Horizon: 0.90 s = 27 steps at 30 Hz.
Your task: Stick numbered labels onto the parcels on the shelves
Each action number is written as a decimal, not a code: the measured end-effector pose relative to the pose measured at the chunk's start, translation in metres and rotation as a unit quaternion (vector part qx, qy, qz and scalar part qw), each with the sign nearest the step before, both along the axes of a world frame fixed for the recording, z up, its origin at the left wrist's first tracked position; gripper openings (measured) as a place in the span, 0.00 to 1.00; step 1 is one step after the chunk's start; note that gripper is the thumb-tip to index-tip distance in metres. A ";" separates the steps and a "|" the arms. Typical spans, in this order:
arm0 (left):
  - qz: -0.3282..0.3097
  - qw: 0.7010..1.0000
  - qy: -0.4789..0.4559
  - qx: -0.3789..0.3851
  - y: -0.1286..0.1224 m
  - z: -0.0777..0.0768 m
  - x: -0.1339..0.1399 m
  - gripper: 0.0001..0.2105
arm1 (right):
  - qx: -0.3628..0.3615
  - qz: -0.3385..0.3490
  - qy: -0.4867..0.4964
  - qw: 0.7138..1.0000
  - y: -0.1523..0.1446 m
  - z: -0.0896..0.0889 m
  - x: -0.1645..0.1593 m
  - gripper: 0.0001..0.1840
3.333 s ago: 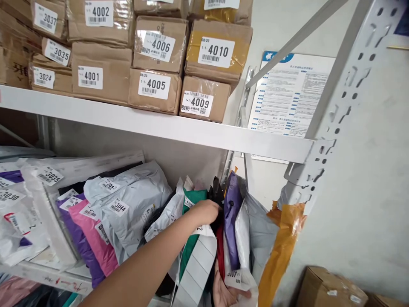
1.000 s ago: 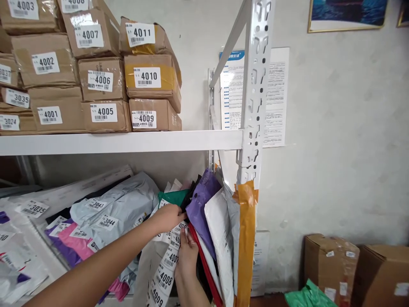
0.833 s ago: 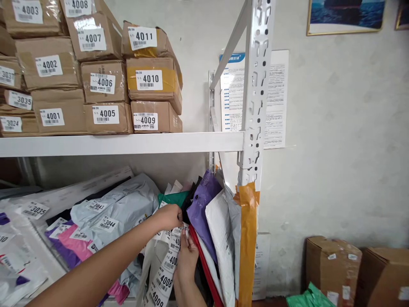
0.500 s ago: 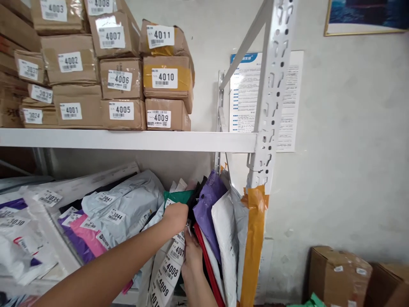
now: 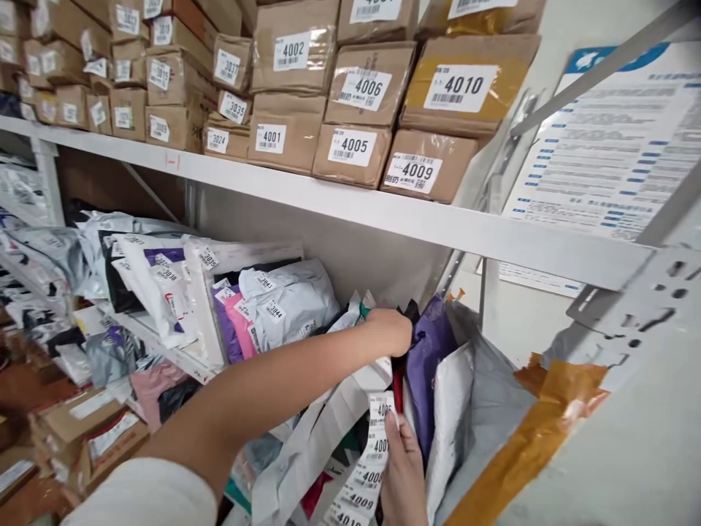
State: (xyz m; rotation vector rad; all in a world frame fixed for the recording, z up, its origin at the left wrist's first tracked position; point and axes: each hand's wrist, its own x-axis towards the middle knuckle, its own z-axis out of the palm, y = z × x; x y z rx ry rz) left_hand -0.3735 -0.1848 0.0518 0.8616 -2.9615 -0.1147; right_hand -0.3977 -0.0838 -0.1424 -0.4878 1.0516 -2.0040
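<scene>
My left hand (image 5: 390, 332) reaches in among the upright mailer bags on the lower shelf, closed, with its fingertips hidden behind the knuckles. Right by it are a black bag top and a purple mailer bag (image 5: 430, 358). Lower down, my right hand (image 5: 404, 467) pinches a strip of printed labels (image 5: 364, 478), thumb on the front near the top label, 4006. The numbers run on downward to 4010. A long, creased blank white strip (image 5: 307, 446) slants down to the left from below my left hand. To the right leans a white padded mailer (image 5: 450, 409).
Numbered cardboard boxes (image 5: 353, 150) stand stacked on the upper shelf, above its white beam (image 5: 350, 201). More labelled mailers (image 5: 288, 303) lean to the left. A metal post wrapped in orange tape (image 5: 539, 438) bounds the right side. Parcels (image 5: 109, 446) lie low at left.
The view has swung left and closer. My right hand and the label strip are now lower and apart from my left hand, which stays among the bags. The blank strip now shows.
</scene>
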 end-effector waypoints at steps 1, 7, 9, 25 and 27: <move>-0.010 1.000 -0.006 0.002 -0.004 0.003 -0.006 0.16 | -0.012 0.007 0.015 1.000 -0.003 0.004 0.000 0.21; -0.059 0.996 -0.057 0.024 -0.033 -0.005 -0.023 0.18 | -0.001 0.039 -0.025 0.999 -0.022 0.008 0.000 0.27; -0.059 0.996 -0.055 0.034 -0.037 -0.010 -0.017 0.17 | -0.013 0.014 -0.063 0.998 -0.020 0.004 -0.005 0.26; -0.059 0.995 -0.045 0.066 -0.010 -0.032 0.026 0.16 | -0.019 0.036 -0.104 0.994 -0.006 -0.028 -0.016 0.24; -0.039 0.997 -0.040 0.046 -0.005 -0.036 0.021 0.16 | -0.018 0.040 -0.107 0.993 -0.009 -0.023 -0.002 0.27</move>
